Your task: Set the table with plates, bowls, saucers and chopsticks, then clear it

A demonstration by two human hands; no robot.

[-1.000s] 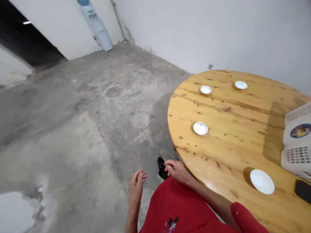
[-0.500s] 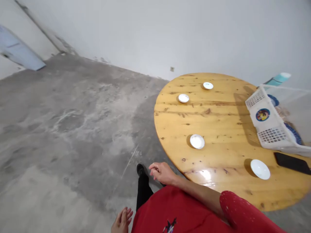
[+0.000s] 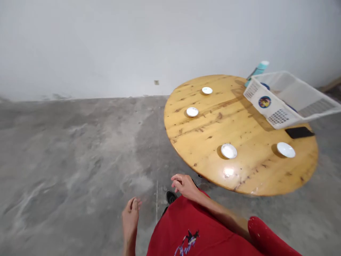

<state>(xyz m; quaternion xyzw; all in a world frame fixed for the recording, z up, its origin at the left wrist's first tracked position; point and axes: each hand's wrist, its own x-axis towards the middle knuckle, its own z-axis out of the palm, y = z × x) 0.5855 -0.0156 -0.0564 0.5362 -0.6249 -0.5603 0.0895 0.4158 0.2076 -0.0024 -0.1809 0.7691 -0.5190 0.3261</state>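
My left hand (image 3: 131, 215) hangs low beside my red shirt (image 3: 186, 231) with loosely curled fingers, holding nothing. It is over the concrete floor, well away from the table. My right hand (image 3: 185, 186) is also empty, its fingers lightly bent, just short of the near edge of a round pine table (image 3: 239, 131). Several small white dishes lie on the table, among them one (image 3: 228, 151) closest to my right hand. Another dish (image 3: 286, 149) sits near the right edge, beside a black phone (image 3: 299, 132).
A white lattice plastic basket (image 3: 271, 110) stands at the table's far right, overhanging the edge, with something blue inside. Behind it leans a teal bottle (image 3: 258, 71). A black shoe (image 3: 170, 196) shows below me. Bare concrete floor (image 3: 80, 160) spreads left, up to a white wall (image 3: 106, 46).
The view has swung so the whole table and basket show and the doorway has left the frame. My left hand sits higher in view. Both hands stay empty.
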